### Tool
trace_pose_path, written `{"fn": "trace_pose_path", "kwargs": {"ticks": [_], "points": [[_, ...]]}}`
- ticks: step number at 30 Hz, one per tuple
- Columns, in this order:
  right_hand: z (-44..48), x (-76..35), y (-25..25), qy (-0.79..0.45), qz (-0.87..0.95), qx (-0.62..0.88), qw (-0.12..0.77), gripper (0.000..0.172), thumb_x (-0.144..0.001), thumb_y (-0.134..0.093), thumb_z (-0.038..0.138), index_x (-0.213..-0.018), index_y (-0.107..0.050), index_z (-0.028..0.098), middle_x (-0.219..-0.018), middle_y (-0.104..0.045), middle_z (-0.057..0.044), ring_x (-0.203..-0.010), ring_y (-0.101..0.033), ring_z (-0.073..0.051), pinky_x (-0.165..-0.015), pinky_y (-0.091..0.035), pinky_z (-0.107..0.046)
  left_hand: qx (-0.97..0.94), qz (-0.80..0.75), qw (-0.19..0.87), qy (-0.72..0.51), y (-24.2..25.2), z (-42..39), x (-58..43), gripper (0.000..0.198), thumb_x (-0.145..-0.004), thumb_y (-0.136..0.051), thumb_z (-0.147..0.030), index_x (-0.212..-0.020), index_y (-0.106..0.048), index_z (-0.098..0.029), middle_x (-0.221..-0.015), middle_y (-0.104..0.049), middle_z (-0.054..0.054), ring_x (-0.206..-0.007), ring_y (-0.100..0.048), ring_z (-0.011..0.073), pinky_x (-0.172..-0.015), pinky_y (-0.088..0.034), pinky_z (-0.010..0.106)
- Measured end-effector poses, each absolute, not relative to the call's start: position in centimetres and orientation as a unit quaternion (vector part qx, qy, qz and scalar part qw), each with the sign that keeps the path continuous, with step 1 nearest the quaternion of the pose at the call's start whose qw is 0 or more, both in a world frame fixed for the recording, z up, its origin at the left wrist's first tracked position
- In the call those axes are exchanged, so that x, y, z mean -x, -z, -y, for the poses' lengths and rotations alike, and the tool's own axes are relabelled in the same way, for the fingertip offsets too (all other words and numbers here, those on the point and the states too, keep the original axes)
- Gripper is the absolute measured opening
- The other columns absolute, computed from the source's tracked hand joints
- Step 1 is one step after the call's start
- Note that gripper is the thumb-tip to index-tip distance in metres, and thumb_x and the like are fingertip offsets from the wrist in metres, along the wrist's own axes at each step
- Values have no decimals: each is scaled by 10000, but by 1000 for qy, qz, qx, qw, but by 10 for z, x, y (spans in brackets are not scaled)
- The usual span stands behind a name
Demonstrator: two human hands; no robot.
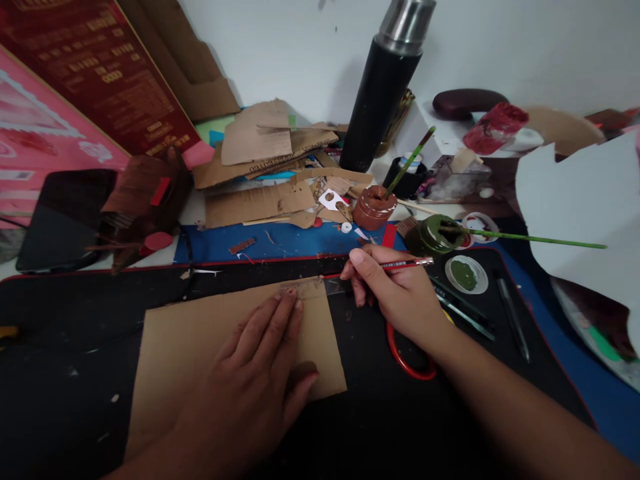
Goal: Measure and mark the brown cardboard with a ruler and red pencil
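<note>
A flat piece of brown cardboard [175, 340] lies on the black mat. My left hand [257, 367] rests on it with fingers stretched out, the fingertips pressing a clear ruler [334, 287] along the far edge. Between the thumb and fingers of my right hand [400, 293] is a red and black pencil [407, 264]. Its tip is at the cardboard's far right corner, close to the ruler; whether it touches is too small to tell. Partly under my right hand are scissors with red handles [407, 363].
Beyond the mat stand a brown paint jar [375, 208], a green paint jar [434, 235] with a brush across it, and a black thermos [383, 93]. Cardboard scraps [260, 203] pile up behind. A phone [65, 217] leans at left; a pen [513, 317] lies at right.
</note>
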State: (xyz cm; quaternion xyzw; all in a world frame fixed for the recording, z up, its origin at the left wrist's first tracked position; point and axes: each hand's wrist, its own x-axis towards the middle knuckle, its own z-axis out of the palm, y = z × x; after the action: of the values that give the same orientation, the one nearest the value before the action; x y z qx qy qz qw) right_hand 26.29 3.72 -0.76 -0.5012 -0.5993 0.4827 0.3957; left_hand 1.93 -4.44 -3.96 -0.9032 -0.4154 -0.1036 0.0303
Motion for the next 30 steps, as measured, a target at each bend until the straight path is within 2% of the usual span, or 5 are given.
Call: {"fn": "trace_pose_path", "kwargs": {"ticks": [10,17,24,30], "points": [[-38,-263,8,-480,604,500,394,415,-1126,-565,467,-836,-726,218,-572,-619,40,-551,-595,-136,-594,-445,-306,902,418,19,108,41,44,-19,693,-1132,-353,-486,-1619,-424,3,-1667,-476,238,-1492,-488,418,-1175,-409,510],[-38,-263,6,-482,604,500,392,406,-1125,-565,451,-829,-721,221,-583,-621,39,-548,-599,-133,-592,-445,-306,900,421,19,111,40,44,-19,718,-1145,-318,-483,-1700,-285,-29,-1656,-497,227,-1477,-511,406,-1153,-447,519],[-38,-263,7,-481,603,501,393,408,-1124,-560,447,-828,-723,219,-561,-618,42,-539,-570,-133,-591,-445,-303,904,412,24,111,40,43,-18,717,-1135,-361,-487,-1651,-369,10,-1654,-491,242,-1478,-503,415,-1182,-401,504],[-38,-263,6,-481,600,503,394,425,-1120,-564,477,-827,-724,214,-566,-617,38,-535,-568,-138,-574,-442,-302,902,416,32,114,41,43,-18,729,-1143,-327,-493,-1695,-291,-17,-1670,-483,217,-1490,-499,396,-1174,-415,489]]}}
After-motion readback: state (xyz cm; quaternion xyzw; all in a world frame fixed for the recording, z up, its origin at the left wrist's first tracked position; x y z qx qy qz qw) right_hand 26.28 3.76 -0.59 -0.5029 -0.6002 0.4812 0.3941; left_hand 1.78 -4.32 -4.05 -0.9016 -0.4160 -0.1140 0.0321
